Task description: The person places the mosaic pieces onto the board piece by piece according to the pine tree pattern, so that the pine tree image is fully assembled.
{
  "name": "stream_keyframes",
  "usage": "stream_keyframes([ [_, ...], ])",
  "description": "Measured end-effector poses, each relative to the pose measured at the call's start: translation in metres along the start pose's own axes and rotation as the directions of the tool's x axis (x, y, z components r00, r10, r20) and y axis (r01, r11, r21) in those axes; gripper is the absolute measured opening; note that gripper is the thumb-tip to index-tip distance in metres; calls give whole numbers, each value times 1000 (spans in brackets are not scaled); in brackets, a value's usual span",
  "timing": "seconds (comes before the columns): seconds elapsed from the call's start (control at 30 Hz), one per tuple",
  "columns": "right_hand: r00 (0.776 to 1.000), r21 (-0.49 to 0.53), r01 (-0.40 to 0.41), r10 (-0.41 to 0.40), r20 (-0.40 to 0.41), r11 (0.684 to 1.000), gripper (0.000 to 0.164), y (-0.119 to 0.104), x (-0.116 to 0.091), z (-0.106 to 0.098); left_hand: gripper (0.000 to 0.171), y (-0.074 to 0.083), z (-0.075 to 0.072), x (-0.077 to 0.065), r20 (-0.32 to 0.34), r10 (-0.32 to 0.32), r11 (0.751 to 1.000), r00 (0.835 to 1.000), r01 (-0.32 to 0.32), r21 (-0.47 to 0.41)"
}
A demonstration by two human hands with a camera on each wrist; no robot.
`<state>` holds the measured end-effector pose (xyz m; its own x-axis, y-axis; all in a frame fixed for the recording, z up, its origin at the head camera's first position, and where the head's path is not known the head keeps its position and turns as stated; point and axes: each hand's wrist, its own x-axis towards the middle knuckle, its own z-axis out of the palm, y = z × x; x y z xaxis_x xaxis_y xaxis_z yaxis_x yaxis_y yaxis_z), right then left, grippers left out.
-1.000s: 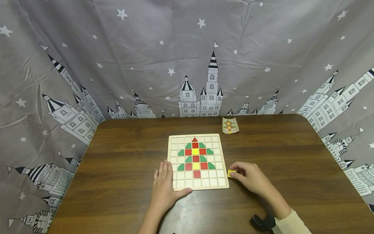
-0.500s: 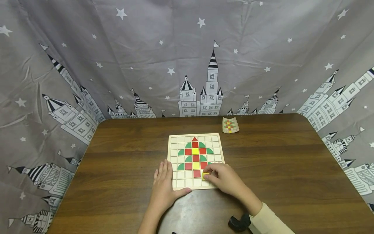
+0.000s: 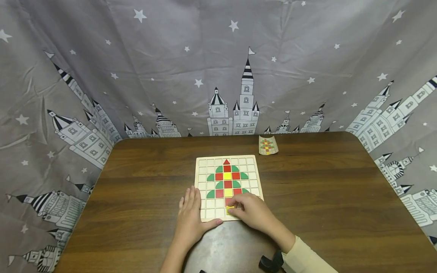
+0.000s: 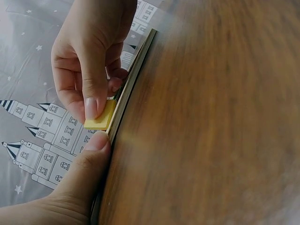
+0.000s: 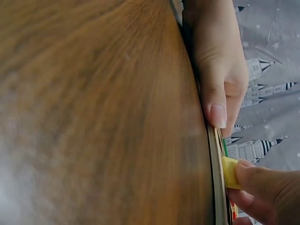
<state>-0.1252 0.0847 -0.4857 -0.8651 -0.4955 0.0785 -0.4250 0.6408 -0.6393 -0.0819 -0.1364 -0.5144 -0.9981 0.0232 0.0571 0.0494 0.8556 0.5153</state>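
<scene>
A square pale wooden grid board point(image 3: 209, 213) lies on the table, bearing a tree pattern of red, yellow and green tiles. My right hand point(image 3: 254, 213) pinches a yellow square tile point(image 3: 229, 210) between thumb and fingers, just below the lowest red tile point(image 3: 228, 201). In the left wrist view the yellow tile point(image 4: 101, 117) stands tilted at the board's near edge. My left hand point(image 3: 192, 220) lies with straight fingers along the board's left side, its thumb resting on the near edge. The right hand covers part of the board's lower right.
A small curled card point(image 3: 268, 145) with a printed tree pattern sits at the table's back edge. The brown wooden table point(image 3: 143, 182) reaches to a grey curtain point(image 3: 170, 49) with castles and stars. A black strap piece point(image 3: 271, 262) is by the right wrist.
My right hand has carried the yellow tile leftward from beside the board's right edge to the column under the lowest red tile. The left hand has stayed in place.
</scene>
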Motion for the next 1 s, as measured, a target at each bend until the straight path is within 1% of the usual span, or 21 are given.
stream_keyframes([
  [0.2, 999, 0, 36, -36, -7, 999, 7, 0, 0, 2, 128, 0, 0, -1, 3, -2, 1000, 1000, 2, -2],
  [0.43, 997, -24, 70, -70, -11, 997, 8, -1, 0, 3, 128, 0, 0, -1, -3, 4, 1000, 1000, -4, -2],
  [0.7, 998, -37, 66, -67, -8, 997, 8, -2, 1, 3, 128, -1, 0, 0, -1, 3, 1000, 1000, -3, 1],
  [1.0, 997, -64, 73, -74, -24, 995, 9, -4, 1, 4, 128, -1, 0, -1, -2, 5, 1000, 1000, -5, -2],
])
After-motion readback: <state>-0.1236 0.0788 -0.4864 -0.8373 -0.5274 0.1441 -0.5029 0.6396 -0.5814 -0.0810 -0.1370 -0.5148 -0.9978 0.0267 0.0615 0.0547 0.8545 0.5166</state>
